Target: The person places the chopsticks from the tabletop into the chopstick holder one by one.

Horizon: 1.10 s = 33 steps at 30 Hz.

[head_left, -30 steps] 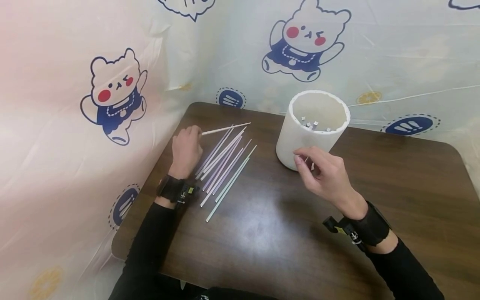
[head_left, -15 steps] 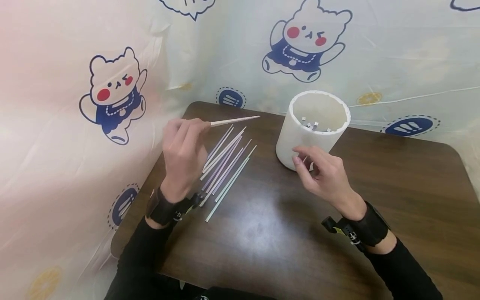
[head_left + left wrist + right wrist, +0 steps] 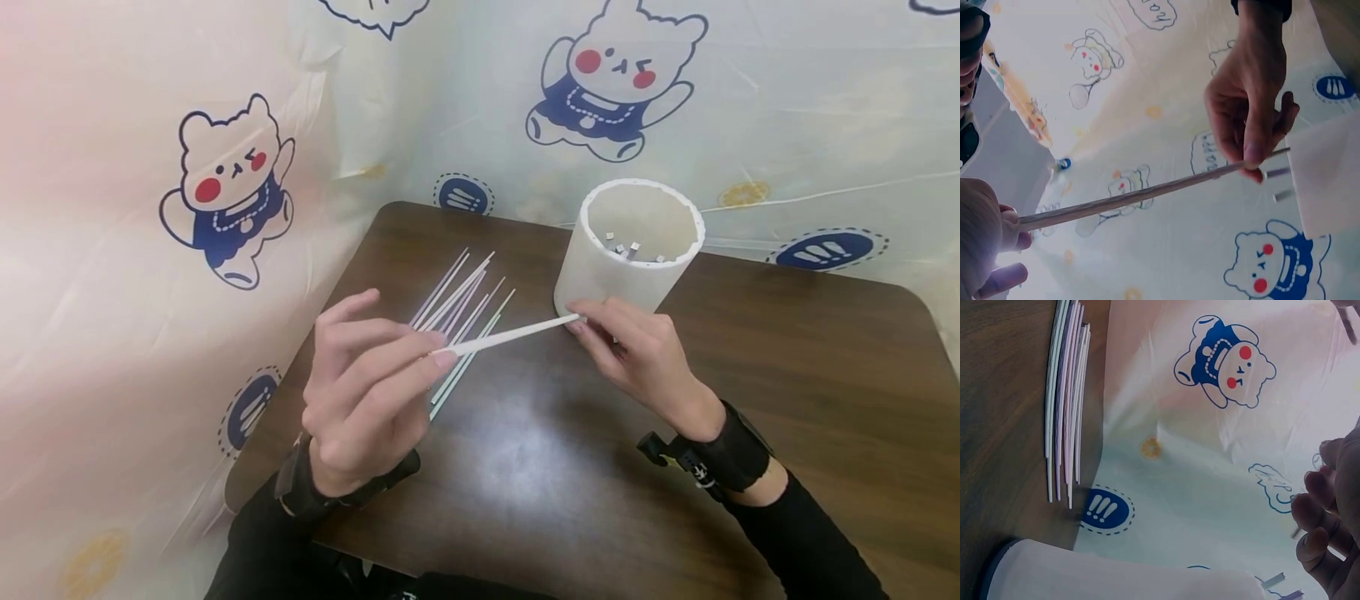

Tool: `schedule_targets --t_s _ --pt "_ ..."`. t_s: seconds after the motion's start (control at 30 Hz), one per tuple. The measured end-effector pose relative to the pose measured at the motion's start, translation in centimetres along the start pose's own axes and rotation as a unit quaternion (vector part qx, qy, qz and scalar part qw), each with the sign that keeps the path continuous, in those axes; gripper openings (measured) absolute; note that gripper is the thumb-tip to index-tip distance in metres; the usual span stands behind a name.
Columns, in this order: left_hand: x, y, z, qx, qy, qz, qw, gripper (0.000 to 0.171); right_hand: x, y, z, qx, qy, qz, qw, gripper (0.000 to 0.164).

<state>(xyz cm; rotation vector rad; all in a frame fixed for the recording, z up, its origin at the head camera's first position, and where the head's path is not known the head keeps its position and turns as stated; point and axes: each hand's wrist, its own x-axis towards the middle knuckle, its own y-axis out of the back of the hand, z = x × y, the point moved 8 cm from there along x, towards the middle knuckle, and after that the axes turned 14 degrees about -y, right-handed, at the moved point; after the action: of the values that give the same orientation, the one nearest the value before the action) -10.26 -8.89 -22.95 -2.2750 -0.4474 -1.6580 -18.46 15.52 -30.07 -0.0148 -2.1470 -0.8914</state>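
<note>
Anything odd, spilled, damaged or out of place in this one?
Nothing stands out. The cup stands upright with sticks inside; the loose sticks lie in one group on the table, ends uneven but none visibly broken. The held stick, pinched by the left hand and right hand, looks whole.

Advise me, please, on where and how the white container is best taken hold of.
Probably clasp the white container by its upper outer wall, from left and right together: it stands upright, looks wide and round, shows no handle, and sticks show inside its open top.
</note>
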Motion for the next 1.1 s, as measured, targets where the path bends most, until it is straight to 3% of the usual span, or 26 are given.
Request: schedule_targets --t_s 0.27,0.47,0.63,0.73,0.87,1.1 --pt "0.3 -1.2 0.4 -0.056 -0.013 -0.006 0.9983 0.018 0.0 1.3 -0.1 0.000 0.012 0.031 0.999 0.031" --pt "2.4 -3.5 0.8 -0.078 -0.052 -0.040 0.9948 0.031 0.8 2.9 0.5 0.010 -0.004 0.072 0.997 0.035" --pt "4.0 -5.9 0.8 -0.080 -0.051 -0.060 0.9937 0.034 1.5 4.4 1.8 0.014 -0.043 0.112 0.993 0.039" --pt "4.5 -7.4 0.7 -0.084 -0.040 -0.068 0.9933 0.033 1.8 5.3 2.7 0.016 -0.073 0.136 0.988 0.034" --pt "4.4 -9.5 0.1 -0.129 -0.006 -0.089 0.9875 0.031 2.0 5.7 3.7 0.012 -0.103 0.137 0.985 0.019" --pt "2.5 -12.9 -0.4 -0.159 0.042 -0.182 0.9693 0.023 1.9 5.4 4.9 -0.015 -0.109 0.132 0.985 0.019"
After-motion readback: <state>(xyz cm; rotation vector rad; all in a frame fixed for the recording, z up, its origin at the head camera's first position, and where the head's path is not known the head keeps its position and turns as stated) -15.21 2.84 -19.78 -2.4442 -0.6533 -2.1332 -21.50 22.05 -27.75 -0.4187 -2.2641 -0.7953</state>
